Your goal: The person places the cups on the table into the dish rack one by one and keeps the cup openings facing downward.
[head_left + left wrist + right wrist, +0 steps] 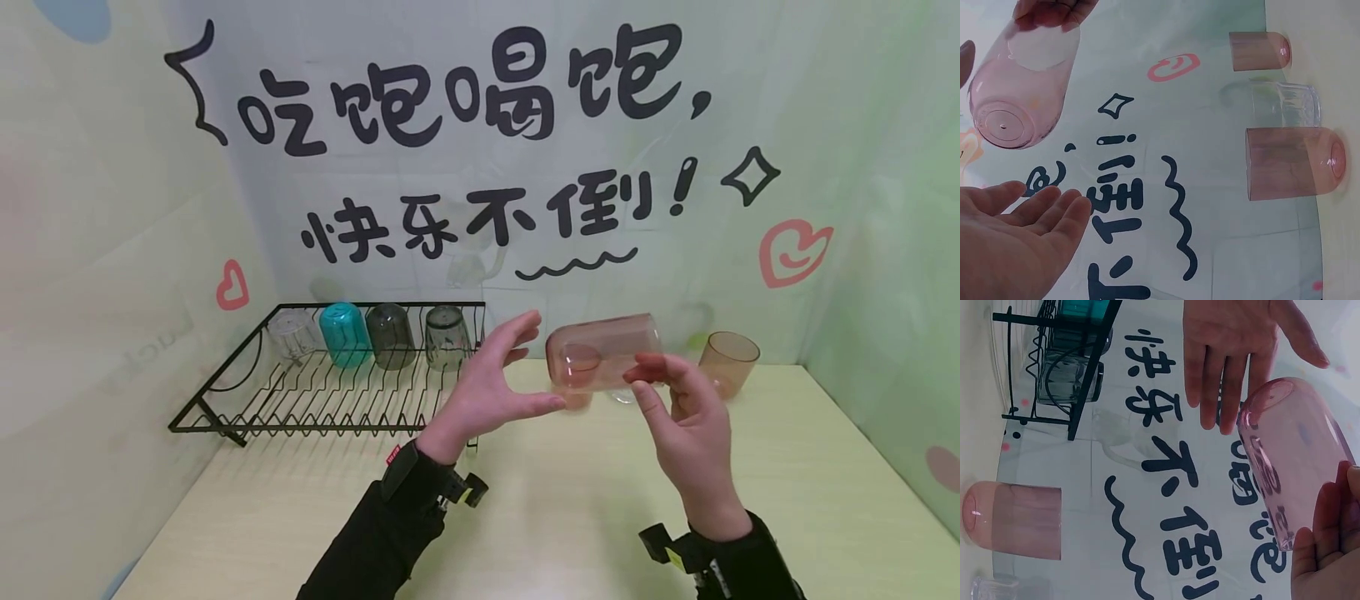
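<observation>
A pink see-through glass (603,354) is held on its side in the air above the table, its base toward the left. My right hand (690,425) pinches it at the rim end between thumb and fingers. My left hand (487,379) is spread beside the base, thumb and fingers apart. A gap shows between the left fingertips (1075,212) and the glass (1022,94) in the left wrist view. In the right wrist view the left hand (1232,356) lies just past the base of the glass (1297,450).
A black wire rack (330,429) at the left holds a clear, a teal (345,335) and two dark glasses, upside down. Behind the raised glass stand a pink glass (1297,164) and a clear glass (1285,105). Another pinkish glass (727,362) stands to the right.
</observation>
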Motion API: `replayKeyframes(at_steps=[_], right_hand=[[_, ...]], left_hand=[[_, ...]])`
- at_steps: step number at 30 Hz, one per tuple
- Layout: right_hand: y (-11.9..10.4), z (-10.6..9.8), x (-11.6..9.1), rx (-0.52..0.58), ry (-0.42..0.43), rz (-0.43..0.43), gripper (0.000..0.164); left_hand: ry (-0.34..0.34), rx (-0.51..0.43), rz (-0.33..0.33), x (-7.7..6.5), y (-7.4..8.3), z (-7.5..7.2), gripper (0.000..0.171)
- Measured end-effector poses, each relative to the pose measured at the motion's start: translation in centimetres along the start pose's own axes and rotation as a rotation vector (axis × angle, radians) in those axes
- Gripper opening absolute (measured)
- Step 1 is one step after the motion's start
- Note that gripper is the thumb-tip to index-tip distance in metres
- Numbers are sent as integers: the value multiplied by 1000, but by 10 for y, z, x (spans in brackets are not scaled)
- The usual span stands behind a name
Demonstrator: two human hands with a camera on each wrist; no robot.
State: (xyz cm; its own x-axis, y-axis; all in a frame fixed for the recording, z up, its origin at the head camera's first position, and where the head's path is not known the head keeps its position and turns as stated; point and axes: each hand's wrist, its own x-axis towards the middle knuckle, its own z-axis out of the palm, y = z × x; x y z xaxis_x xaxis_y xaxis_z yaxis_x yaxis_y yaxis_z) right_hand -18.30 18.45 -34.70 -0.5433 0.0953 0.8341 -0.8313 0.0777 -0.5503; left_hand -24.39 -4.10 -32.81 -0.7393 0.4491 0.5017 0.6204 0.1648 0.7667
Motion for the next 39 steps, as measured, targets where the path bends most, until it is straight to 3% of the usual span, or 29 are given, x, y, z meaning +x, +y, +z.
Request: replayKeyframes(at_steps=[14,24,31,39], right_hand=[[1,11,-7,-48,-4,33,30],[-2,14,-10,-105,2,67,30],[2,16,-10,-38,7,54,29],[1,17,-10,-84,13,73,30]], left_hand=[[-4,-47,-10,1,4,6,93],[-3,-28,-49,2,4,9,88],[-20,-97,-71,3,3,9,82],[-18,-170,-51,3,2,10,76]])
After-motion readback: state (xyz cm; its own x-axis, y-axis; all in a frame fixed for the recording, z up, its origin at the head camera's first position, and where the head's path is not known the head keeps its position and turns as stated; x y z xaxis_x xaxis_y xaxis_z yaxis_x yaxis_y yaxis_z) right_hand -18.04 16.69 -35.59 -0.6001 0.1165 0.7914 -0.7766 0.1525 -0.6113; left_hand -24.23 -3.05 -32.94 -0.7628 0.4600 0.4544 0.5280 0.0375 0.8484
